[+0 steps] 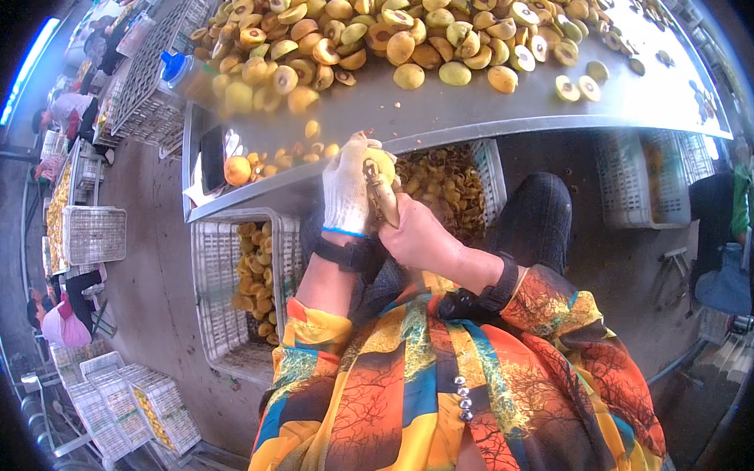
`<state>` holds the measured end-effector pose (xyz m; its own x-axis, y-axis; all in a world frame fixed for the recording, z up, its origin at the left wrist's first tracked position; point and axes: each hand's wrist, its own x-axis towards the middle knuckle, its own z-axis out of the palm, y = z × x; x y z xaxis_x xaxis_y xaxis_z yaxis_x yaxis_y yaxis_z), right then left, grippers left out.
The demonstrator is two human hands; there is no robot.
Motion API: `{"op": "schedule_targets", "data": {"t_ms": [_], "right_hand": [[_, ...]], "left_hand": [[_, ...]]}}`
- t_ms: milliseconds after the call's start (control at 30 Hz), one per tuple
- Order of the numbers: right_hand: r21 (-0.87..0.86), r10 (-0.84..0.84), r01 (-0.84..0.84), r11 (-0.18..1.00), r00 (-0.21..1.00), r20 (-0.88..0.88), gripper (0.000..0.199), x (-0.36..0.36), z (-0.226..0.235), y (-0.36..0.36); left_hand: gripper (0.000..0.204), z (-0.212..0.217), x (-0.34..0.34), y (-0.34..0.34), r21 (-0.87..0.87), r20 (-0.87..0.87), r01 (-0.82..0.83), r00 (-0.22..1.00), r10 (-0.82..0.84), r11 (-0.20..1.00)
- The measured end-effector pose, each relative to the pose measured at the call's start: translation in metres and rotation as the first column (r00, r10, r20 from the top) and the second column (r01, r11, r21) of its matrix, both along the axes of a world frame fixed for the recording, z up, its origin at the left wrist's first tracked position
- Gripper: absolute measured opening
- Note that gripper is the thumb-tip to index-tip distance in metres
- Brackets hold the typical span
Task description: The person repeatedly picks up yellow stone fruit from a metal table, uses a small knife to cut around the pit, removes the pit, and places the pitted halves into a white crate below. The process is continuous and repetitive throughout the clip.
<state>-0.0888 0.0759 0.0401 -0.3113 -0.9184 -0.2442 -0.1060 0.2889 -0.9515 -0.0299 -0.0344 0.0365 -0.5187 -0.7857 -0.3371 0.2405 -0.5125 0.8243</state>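
Observation:
My left hand [345,188], in a white knit glove with a blue cuff edge, is closed round a yellow peach half [383,162] just off the table's front edge. My bare right hand [422,235] grips a short, brownish metal hand tool [382,195] whose upper end rests against the fruit. My fingers partly hide the tool, so its exact kind does not show. Beyond my hands, a big heap of halved yellow peaches [410,47], some with dark pits showing, covers the far part of the metal table [450,108].
Below the table edge stands a crate of yellow-brown scraps [442,184]. At my left is a white crate [210,291] with fruit pieces inside. A blue-capped bottle [182,71] and a dark phone-like object [213,157] lie on the table's left. Another crate [636,184] sits to the right.

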Motion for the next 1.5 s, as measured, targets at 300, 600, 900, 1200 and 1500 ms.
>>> {"op": "schedule_targets", "data": {"t_ms": [300, 600, 900, 1200, 1500], "right_hand": [[-0.013, 0.051, -0.055, 0.998, 0.981, -0.186, 0.020, -0.004, -0.001, -0.005], [-0.194, -0.080, 0.005, 0.981, 0.921, -0.380, 0.054, -0.041, -0.003, -0.015], [-0.102, -0.221, 0.362, 0.927, 0.744, 0.631, 0.021, -0.027, -0.013, -0.032], [-0.097, -0.025, -0.015, 0.995, 0.918, -0.395, 0.037, -0.014, -0.009, -0.008], [-0.009, 0.076, -0.086, 0.996, 0.922, -0.380, 0.031, -0.010, -0.004, 0.002]], "left_hand": [[0.041, -0.003, 0.002, -0.009, -0.116, 0.011, -0.044, 0.999, 0.045, 0.992], [0.076, -0.001, 0.024, -0.030, 0.041, 0.294, 0.419, 0.863, -0.411, 0.907], [0.070, -0.003, 0.010, 0.009, -0.238, -0.132, -0.001, 0.991, -0.032, 0.971], [0.054, -0.017, 0.021, -0.004, -0.215, -0.022, -0.330, 0.943, 0.333, 0.919], [0.056, -0.014, 0.006, 0.011, -0.420, 0.044, -0.342, 0.917, 0.396, 0.840]]}}
